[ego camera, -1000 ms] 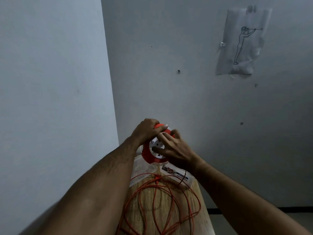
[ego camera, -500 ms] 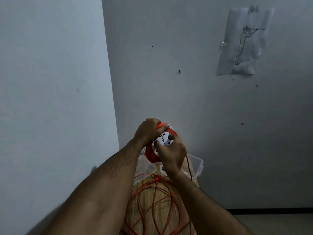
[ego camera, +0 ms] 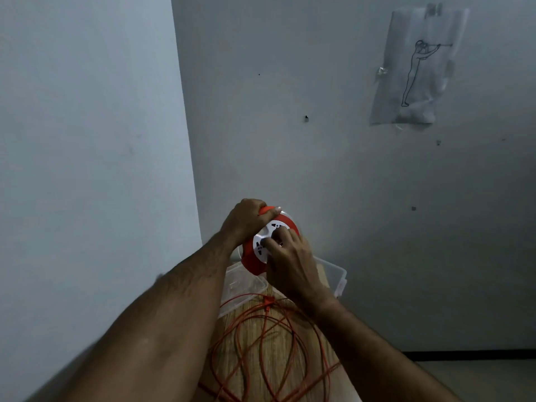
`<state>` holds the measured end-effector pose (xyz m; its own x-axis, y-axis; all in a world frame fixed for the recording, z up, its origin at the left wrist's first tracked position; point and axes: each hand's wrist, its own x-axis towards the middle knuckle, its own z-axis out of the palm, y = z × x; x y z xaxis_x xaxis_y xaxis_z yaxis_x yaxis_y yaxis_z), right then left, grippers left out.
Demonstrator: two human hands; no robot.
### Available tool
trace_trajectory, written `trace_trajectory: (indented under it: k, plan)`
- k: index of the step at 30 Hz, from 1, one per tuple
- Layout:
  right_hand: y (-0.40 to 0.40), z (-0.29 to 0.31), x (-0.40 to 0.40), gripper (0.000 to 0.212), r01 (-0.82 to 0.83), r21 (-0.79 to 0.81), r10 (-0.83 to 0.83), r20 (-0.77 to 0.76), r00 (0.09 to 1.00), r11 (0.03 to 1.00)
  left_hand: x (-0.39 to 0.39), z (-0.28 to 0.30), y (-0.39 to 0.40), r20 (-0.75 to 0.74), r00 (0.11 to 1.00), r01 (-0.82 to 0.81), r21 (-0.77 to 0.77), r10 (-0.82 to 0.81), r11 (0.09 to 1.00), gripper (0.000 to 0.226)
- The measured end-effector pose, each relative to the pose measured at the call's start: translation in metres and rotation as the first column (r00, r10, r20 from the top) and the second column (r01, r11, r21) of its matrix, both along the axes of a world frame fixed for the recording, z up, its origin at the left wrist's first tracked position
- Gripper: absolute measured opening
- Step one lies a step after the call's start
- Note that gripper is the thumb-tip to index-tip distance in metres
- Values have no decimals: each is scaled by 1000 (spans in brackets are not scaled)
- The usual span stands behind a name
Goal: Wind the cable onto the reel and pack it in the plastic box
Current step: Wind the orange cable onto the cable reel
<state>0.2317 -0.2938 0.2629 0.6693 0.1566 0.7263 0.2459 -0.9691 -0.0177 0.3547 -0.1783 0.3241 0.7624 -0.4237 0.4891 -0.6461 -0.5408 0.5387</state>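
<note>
An orange cable reel (ego camera: 251, 258) with a white socket face is held up above the table. My left hand (ego camera: 243, 219) grips its orange handle at the top. My right hand (ego camera: 290, 262) lies on the white face, fingers closed on the dark crank knob. Loose orange cable (ego camera: 269, 343) lies in several loops on the wooden table (ego camera: 278, 369) below the reel. A clear plastic box (ego camera: 338, 274) stands at the table's far end, mostly hidden behind my right hand. Its clear lid (ego camera: 240, 285) lies left of it, under the reel.
The narrow table stands in a corner between a left wall (ego camera: 87, 169) and a back wall. A paper with a line drawing (ego camera: 417, 71) is taped high on the back wall. Floor and a dark skirting (ego camera: 478, 355) show at the lower right.
My right hand has swung around the reel's white face, from the right side down to the bottom and now back up to the right. The left hand has stayed on the handle.
</note>
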Motion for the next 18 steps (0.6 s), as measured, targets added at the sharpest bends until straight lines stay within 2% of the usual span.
trace_trajectory:
  k: [1, 3, 7, 10, 12, 14, 18]
  plan:
    - [-4, -2, 0, 55, 26, -85, -31, -59, 998, 996, 0, -1, 0, 1, 1000, 0, -5, 0, 1000, 52]
    - [-7, -4, -2, 73, 90, -125, -106, -129, 986, 988, -1, -4, 0, -7, 1000, 7, -10, -7, 1000, 48]
    - [-7, -5, -6, 89, 133, -160, -156, -142, 978, 978, -6, -11, -4, -21, 1000, 24, 21, -23, 1000, 46]
    - [-8, -5, -8, 86, 100, -197, -128, -134, 983, 975, -11, -15, -6, -25, 999, 47, 34, -47, 998, 49]
    - [-9, -4, -7, 86, 67, -154, -85, -115, 990, 986, -16, -17, -8, -24, 998, 61, 38, -60, 997, 49]
    - [-10, -4, -7, 81, 34, -61, -41, -117, 992, 998, -19, -19, -10, -2, 998, 57, 59, -57, 997, 48]
    - [-5, -4, -8, 55, 42, 204, -3, -191, 981, 978, -18, -24, -10, 29, 999, 16, 50, -17, 999, 46]
